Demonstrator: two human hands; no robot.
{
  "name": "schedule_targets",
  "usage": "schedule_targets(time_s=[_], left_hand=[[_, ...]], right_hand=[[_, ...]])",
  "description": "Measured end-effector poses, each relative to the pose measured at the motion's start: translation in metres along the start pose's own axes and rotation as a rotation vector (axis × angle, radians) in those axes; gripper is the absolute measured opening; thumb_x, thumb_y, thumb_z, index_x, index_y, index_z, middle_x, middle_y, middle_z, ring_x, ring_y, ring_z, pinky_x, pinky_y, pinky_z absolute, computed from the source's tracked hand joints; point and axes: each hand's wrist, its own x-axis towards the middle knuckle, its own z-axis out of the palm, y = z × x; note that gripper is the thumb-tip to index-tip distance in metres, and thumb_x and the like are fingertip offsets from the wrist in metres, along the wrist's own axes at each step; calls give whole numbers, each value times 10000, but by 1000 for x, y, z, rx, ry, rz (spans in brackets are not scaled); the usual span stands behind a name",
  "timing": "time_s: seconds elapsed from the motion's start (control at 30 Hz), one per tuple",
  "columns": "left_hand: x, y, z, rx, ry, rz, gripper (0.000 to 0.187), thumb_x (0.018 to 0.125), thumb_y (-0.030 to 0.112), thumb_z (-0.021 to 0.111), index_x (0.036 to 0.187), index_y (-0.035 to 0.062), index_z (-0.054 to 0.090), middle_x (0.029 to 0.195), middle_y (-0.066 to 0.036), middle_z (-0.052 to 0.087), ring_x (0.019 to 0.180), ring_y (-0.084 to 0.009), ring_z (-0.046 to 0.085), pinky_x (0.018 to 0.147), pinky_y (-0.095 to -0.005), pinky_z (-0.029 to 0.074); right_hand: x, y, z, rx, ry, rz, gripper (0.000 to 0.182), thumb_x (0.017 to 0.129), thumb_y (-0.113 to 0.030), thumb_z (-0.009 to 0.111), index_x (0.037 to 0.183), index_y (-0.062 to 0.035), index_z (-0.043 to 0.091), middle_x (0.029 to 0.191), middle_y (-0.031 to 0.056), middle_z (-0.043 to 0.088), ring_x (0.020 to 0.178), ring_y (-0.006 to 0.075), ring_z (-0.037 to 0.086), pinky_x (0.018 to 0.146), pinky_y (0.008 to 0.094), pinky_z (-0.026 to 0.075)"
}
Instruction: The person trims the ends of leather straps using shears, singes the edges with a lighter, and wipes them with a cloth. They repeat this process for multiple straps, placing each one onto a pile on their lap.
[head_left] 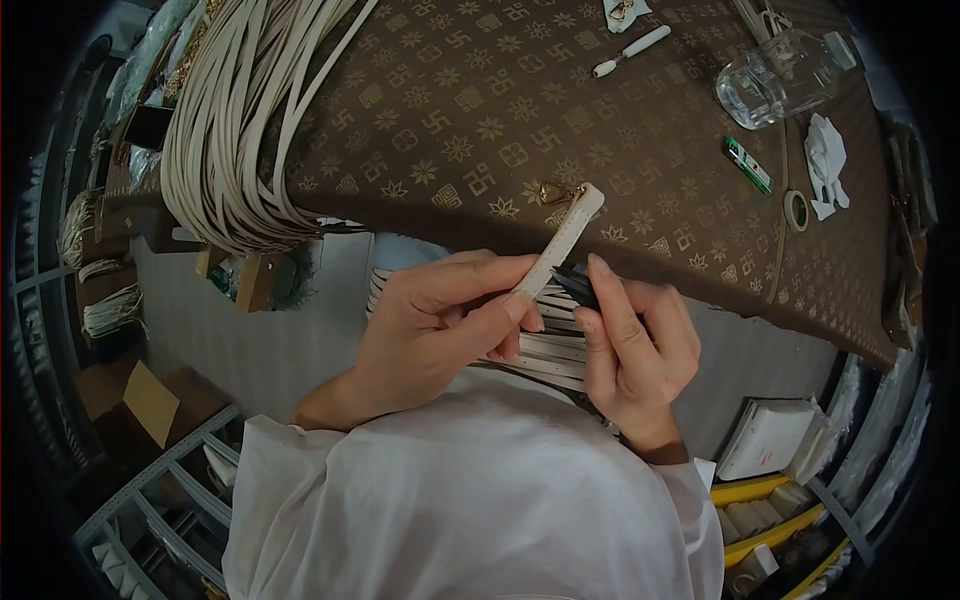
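Note:
My left hand (430, 325) pinches a cream strap (566, 235) between thumb and fingers; it slants up to the right, stitching along its face. By the strap's rounded upper end, a gold metal clasp (557, 193) lies over the table edge in this view. In my right hand (645, 350), thumb and fingers close on a small black tool (577, 288) with a narrow tip. The tip meets the strap's right edge, just above my left thumb; I cannot tell the tool's kind. Below both hands, several cream straps (550, 362) lie across my lap.
A brown patterned cloth covers the table (430, 120). A thick bundle of cream strips (235, 130) hangs over its left edge. On the right are a clear bottle (780, 80), a green packet (748, 164), a tape roll (796, 211) and a white-handled tool (632, 52). Shelving (170, 490) stands lower left.

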Motion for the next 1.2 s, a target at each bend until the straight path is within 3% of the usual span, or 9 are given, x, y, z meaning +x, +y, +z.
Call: schedule_targets(time_s=[0.43, 0.7, 0.8, 0.9, 0.93, 1.0, 1.13, 1.2], left_hand=[[1, -3, -2, 48, -18, 65, 252, 842, -3, 477, 1082, -24, 553, 820, -76, 574, 603, -69, 536, 505, -168, 430], [1, -1, -2, -36, -20, -23, 259, 855, 19, 474, 1101, -32, 533, 812, -76, 574, 599, -77, 534, 510, -179, 427], [1, -1, -2, -68, -19, -45, 259, 865, 44, 472, 1108, -26, 530, 790, -67, 574, 599, -75, 528, 520, -178, 426], [2, 1, 1, -101, -17, -95, 235, 871, 65, 473, 1075, -27, 543, 764, -56, 573, 595, -73, 520, 524, -180, 422], [3, 0, 2, -101, -20, -97, 235, 871, 65, 473, 1075, -27, 543, 764, -56, 573, 595, -73, 520, 524, -180, 422], [3, -4, 3, -120, -60, -121, 207, 880, 88, 467, 1022, -30, 559, 736, -43, 568, 583, -68, 507, 524, -182, 419], [6, -5, 3, -91, -139, -225, 188, 836, 52, 528, 1006, -19, 562, 745, -42, 562, 578, -71, 501, 521, -183, 412], [10, -13, 12, 522, 82, 325, 219, 764, 1, 593, 983, -7, 582, 760, -46, 556, 575, -76, 499, 507, -192, 413]], right_hand=[[-3, -1, 2, 10, 35, 11, 387, 632, -89, 699, 1010, -46, 627, 628, 41, 509, 489, 154, 408, 429, 259, 339], [-3, 0, 1, 21, 43, -14, 379, 631, -72, 695, 1001, -26, 625, 624, 50, 495, 472, 154, 403, 407, 246, 331], [-3, 2, 0, 224, 47, 149, 365, 683, -59, 673, 1033, 11, 594, 662, 53, 492, 517, 121, 421, 450, 240, 349], [-4, 2, 4, 896, 143, 530, 319, 800, -102, 595, 1080, 40, 540, 793, 43, 519, 668, 60, 438, 645, 211, 407], [-4, -1, 7, 894, 146, 532, 319, 800, -102, 595, 1080, 40, 540, 793, 43, 519, 668, 60, 438, 645, 211, 407], [-1, -3, 13, 1105, -44, 608, 273, 822, -137, 578, 1031, 38, 564, 861, 49, 534, 693, 58, 448, 689, 197, 411], [7, -2, 12, 1227, 4, 784, 169, 843, -126, 550, 900, 22, 607, 714, 3, 552, 611, 22, 441, 567, 160, 358], [10, -6, 14, 1213, 71, 810, 166, 844, -131, 550, 884, 20, 607, 676, -8, 543, 592, 16, 434, 547, 158, 342]])
